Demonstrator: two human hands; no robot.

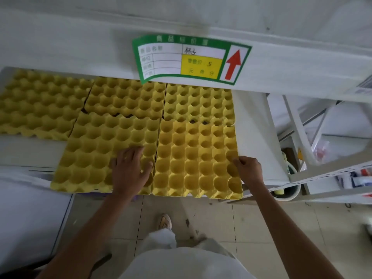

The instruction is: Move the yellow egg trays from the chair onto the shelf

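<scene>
White shelf (255, 125) over tiled floor (231, 224) — left hand (130, 168) flat, released; right hand (249, 170) fingers pinching yellow tray (197, 158).

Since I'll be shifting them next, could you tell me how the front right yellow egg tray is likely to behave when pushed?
The front right egg tray looks like thin moulded pulp, so probably light and slightly flexible. The right hand pinches only its edge, which suggests little weight. Its front overhangs the shelf, so it might tip if pressed there.
</scene>
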